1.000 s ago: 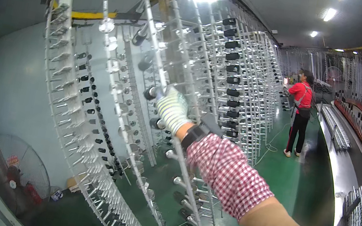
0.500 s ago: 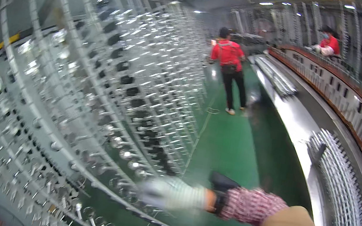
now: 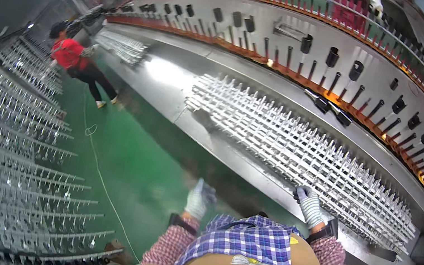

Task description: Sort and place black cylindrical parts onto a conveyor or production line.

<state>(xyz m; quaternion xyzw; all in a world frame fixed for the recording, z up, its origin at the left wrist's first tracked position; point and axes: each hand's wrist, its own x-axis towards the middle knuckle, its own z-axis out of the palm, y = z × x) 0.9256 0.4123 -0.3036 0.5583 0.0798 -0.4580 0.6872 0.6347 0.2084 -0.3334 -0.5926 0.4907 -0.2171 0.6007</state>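
My left hand (image 3: 200, 198), in a pale glove, hangs over the green floor in front of my body; its fingers are smeared by motion. My right hand (image 3: 309, 203), in a striped glove with grey fingers, is at the bench's near edge. Its fingers are curled beside the stacked metal hanging racks (image 3: 299, 151); whether they grip a rack or something small is hidden. The racks are silvery bars with rows of short prongs, lying along the metal bench (image 3: 170, 97).
Behind the bench runs an orange-edged conveyor line (image 3: 270, 60) carrying black cylindrical parts (image 3: 332, 57) on upright pins. Another rack stack (image 3: 122, 46) lies farther left. A co-worker in red (image 3: 70, 53) stands in the aisle. Tall pronged racks (image 3: 20, 155) and a thin cord (image 3: 99, 161) are at left.
My view has swung right, from the tall racks to the bench. A gloved hand that reached among the tall racks is away from them; both hands are now in front of me.
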